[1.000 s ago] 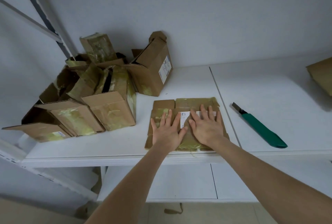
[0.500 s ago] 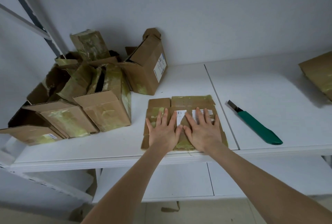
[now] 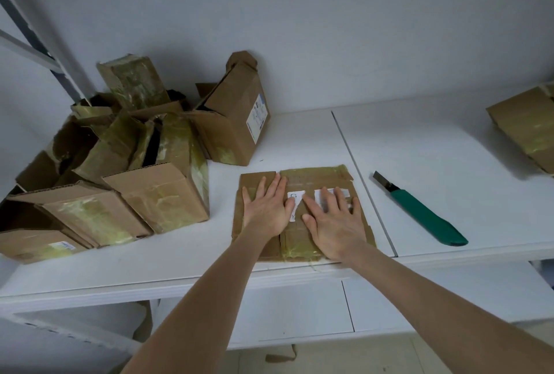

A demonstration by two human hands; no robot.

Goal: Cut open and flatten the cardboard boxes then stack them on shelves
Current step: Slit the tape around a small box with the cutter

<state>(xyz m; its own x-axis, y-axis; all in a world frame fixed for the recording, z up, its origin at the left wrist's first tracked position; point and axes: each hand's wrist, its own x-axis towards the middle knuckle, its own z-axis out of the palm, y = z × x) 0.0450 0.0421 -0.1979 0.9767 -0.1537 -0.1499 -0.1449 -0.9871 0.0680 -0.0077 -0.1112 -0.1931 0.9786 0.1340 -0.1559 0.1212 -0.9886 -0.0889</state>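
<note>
Head view: flattening step.
Hands: left hand [image 3: 267,212] and right hand [image 3: 335,222], fingers straight, press box [image 3: 317,177] flat, gripping nothing.
Next: likely stacking it.

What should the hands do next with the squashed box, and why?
Probably lift the flattened box and carry it to the cardboard at the right edge. The left hand and right hand press open palms on it, and it looks flat already. The green knife lies apart on the shelf.
</note>
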